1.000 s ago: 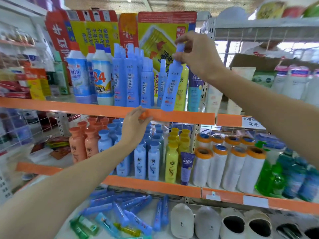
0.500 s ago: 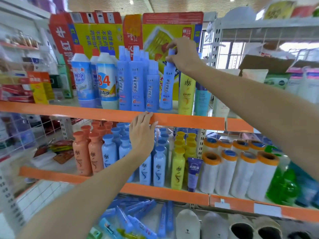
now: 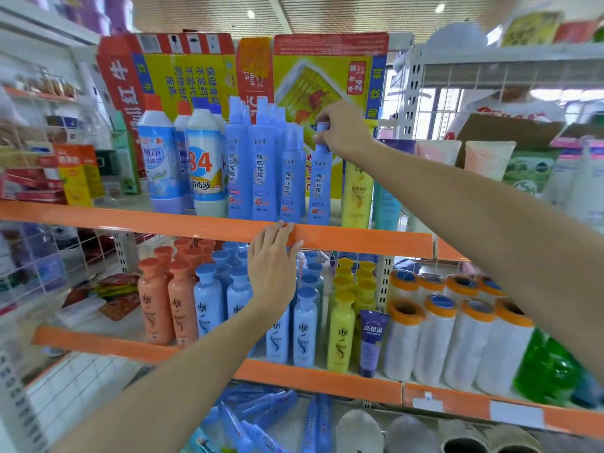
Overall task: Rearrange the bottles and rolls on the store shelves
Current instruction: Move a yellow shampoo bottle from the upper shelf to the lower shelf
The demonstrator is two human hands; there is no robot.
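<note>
A slim blue spray bottle (image 3: 319,188) stands upright on the upper shelf (image 3: 359,237), just right of a row of matching blue bottles (image 3: 261,171) and left of a yellow bottle (image 3: 357,194). My right hand (image 3: 343,129) pinches its cap from above. My left hand (image 3: 273,266) rests with straight fingers on the orange front edge of that shelf, below the blue row. On the middle shelf stand orange, blue and yellow bottles (image 3: 304,325) and several white rolls with orange and blue ends (image 3: 434,341).
White bleach bottles (image 3: 204,165) stand left of the blue row, with cardboard boxes (image 3: 313,80) behind. A purple tube (image 3: 372,341) leans between the yellow bottles and the rolls. Green bottles (image 3: 545,371) stand at far right. Loose blue tubes (image 3: 261,420) lie on the bottom shelf.
My right hand carried the tilted blue bottle back and stood it upright on the upper shelf beside the blue row. My left hand's fingers straightened on the shelf edge.
</note>
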